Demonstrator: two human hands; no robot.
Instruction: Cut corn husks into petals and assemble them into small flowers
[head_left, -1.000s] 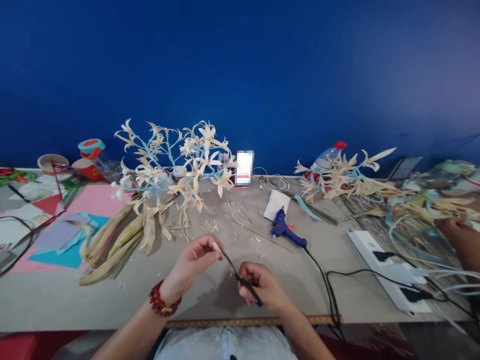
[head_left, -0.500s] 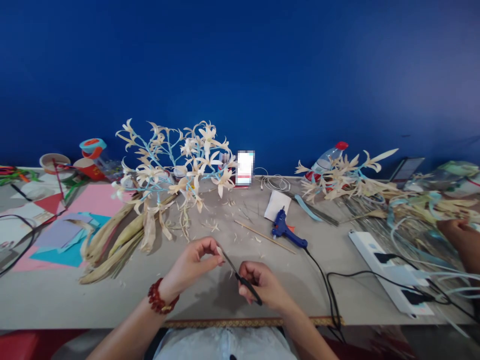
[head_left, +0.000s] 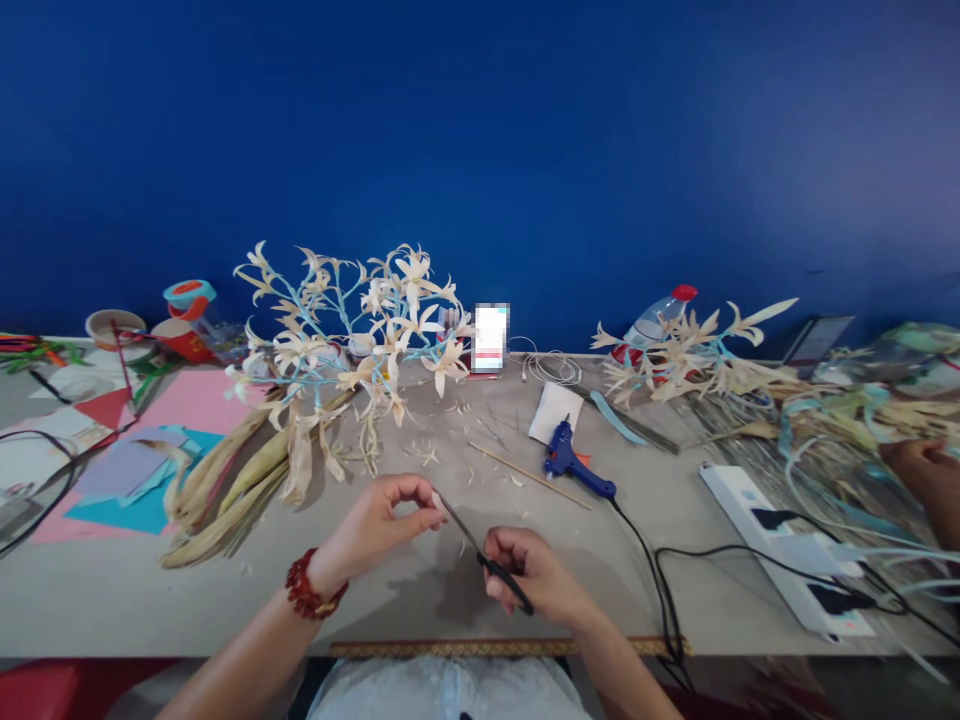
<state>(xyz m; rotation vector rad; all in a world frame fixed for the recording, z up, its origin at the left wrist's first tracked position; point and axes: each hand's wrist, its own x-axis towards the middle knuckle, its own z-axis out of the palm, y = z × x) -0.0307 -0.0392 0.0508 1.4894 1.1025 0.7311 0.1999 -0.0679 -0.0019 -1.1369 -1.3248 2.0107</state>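
My right hand [head_left: 521, 572] grips a pair of scissors [head_left: 504, 584] by the black handles. Their metal blades point up and to the left, and the tips reach my left hand's fingertips. Thumb and forefinger of my left hand [head_left: 394, 520] are pinched around a small pale piece [head_left: 437, 500], mostly hidden by the fingers. Both hands hover over the near middle of the table [head_left: 300, 610]. Beyond them lie pale curled scraps [head_left: 429, 455] and a thin wooden stick [head_left: 529, 474]. Handmade cream flowers on blue stems [head_left: 412, 318] stand behind, to the left.
A blue glue gun [head_left: 574, 460] rests on the right, its black cord running to a white power strip [head_left: 780, 550]. Dried husks [head_left: 225, 500] and coloured paper [head_left: 120, 512] lie left. Another person's hand [head_left: 922, 480] is at the far right. A lit phone [head_left: 490, 338] stands at the back.
My right hand and the scissors have shifted slightly right and down. My left hand has moved slightly left, still pinching the small pale piece.
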